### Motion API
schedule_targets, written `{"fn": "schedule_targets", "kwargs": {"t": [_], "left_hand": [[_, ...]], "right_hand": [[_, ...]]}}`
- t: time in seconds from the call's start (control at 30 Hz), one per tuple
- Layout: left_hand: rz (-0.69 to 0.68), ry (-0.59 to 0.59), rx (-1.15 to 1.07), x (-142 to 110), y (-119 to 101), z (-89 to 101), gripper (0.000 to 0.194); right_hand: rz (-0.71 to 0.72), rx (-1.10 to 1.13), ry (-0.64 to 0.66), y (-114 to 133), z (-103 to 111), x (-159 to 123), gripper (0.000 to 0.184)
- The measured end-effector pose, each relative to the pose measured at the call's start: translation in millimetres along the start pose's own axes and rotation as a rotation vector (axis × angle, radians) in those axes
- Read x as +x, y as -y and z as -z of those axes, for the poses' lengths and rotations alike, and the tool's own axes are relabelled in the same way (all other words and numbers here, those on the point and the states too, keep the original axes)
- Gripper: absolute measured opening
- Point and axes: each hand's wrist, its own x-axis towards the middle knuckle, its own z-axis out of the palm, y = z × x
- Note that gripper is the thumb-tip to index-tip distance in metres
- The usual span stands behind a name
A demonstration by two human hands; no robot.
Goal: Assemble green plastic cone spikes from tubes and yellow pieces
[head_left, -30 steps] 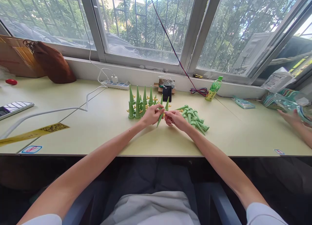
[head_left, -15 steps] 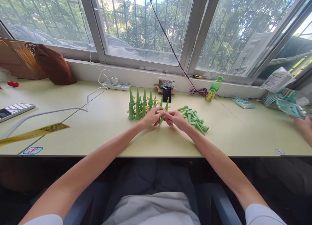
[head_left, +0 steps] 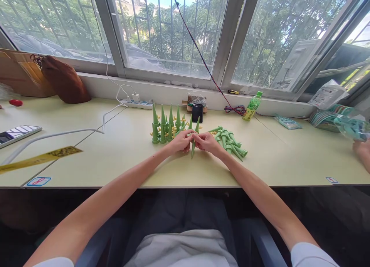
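A green plant watering spike (head_left: 192, 150) is held between my two hands, its pointed tip downward over the table. My left hand (head_left: 182, 141) is closed on it from the left, and my right hand (head_left: 206, 141) pinches it from the right; the fingers hide its upper part. Left of and behind my hands, several green spikes (head_left: 155, 133) with yellow valves stand upright in rows. Two more pointed tips rise just behind my fingers. On the right, close to my right wrist, a loose pile of green spikes (head_left: 231, 143) lies on the table.
A phone (head_left: 197, 113) leans against a small box at the back. Near the window stand a green drink bottle (head_left: 252, 106) and a power strip (head_left: 138, 104). A white cable (head_left: 66, 134) crosses the left side. At the right edge, another person's hand (head_left: 362, 153) is by teal items.
The held spike has turned, its tip swinging from lower left to nearly straight down. Both my hands stay in about the same place. The other person's hand has shifted slightly right.
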Motion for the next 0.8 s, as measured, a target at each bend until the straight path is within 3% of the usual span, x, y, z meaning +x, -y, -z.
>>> {"fn": "schedule_targets", "kwargs": {"t": [0.3,0.8], "left_hand": [[-0.059,-0.072,-0.065,0.9,-4.9,-2.0,0.026],[-0.202,-0.13,0.01,1.6,2.9,-3.2,0.031]], "right_hand": [[-0.026,0.018,-0.011,1.7,1.9,-0.5,0.06],[-0.04,-0.019,0.013,7.2,0.5,-1.7,0.059]]}}
